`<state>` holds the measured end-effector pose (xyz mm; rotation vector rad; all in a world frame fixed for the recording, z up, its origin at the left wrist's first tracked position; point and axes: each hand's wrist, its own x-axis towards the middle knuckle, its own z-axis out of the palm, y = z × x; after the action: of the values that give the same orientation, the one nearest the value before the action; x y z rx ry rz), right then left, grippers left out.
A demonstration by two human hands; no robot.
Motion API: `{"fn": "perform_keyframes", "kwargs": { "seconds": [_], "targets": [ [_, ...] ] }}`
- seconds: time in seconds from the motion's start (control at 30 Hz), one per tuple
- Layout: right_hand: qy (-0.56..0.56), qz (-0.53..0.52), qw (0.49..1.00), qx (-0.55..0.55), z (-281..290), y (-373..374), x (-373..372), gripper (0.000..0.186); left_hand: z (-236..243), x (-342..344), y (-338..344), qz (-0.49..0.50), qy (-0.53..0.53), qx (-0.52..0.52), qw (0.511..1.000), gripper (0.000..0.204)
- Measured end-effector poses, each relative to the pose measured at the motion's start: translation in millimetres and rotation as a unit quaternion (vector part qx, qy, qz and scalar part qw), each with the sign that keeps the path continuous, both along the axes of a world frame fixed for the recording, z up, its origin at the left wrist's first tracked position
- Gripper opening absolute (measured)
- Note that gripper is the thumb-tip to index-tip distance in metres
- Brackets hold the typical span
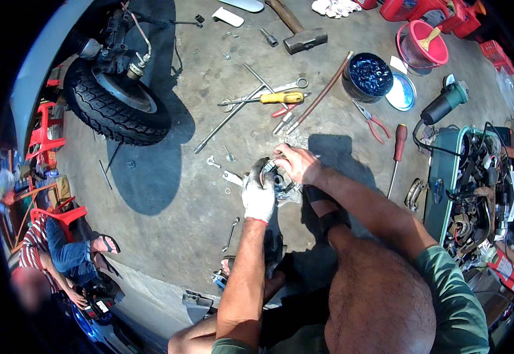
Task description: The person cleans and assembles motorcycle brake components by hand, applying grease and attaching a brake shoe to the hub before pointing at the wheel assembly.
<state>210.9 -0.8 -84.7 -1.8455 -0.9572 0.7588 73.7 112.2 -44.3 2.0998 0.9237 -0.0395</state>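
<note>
My left hand (pixel 258 197), in a white work glove with a red cuff, is closed around the near left side of a small round metal part (pixel 279 184) that looks like a brake plate. A dark curved piece stands at its upper left, between my hands. My bare right hand (pixel 295 163) pinches at the part's upper edge from the right; its fingertips partly hide what they grip. The part sits low, close to the concrete floor (pixel 209 206). Just left of the glove lie a small flat metal bracket (pixel 231 177) and several small bolts.
Ahead lie crossed wrenches, a yellow-handled screwdriver (pixel 283 97), a sledgehammer (pixel 305 40) and red-handled pliers (pixel 370 121). A tub of blue grease (pixel 368 76) and a pink bucket (pixel 422 46) stand far right. Right is a green parts bin (pixel 443 200); left, a wheel (pixel 115 106) and a seated person (pixel 62 248).
</note>
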Motion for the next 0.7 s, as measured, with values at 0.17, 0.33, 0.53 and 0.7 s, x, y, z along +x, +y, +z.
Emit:
{"fn": "perform_keyframes", "kwargs": {
  "seconds": [0.17, 0.33, 0.53, 0.7],
  "targets": [
    [-0.003, -0.001, 0.997, -0.072, -0.7, 1.5, -2.7, 0.031, 10.2, 5.6, -0.1, 0.000, 0.036, -0.002, 0.999, 0.048],
    [-0.046, 0.019, 0.993, -0.104, 0.1, 4.0, -4.4, 0.031, 7.6, 3.0, 3.7, 0.003, 0.040, -0.009, 0.999, 0.048],
    [-0.105, 0.044, 0.976, -0.188, 18.7, 9.3, 1.0, 0.025, 3.5, 12.2, 5.6, -0.009, 0.053, 0.014, 0.998, 0.048],
    [-0.141, 0.082, 0.974, -0.160, 25.0, -1.1, 15.7, 0.032, 9.0, 22.3, 5.4, -0.033, 0.043, 0.027, 0.998, 0.049]
  ]
}}
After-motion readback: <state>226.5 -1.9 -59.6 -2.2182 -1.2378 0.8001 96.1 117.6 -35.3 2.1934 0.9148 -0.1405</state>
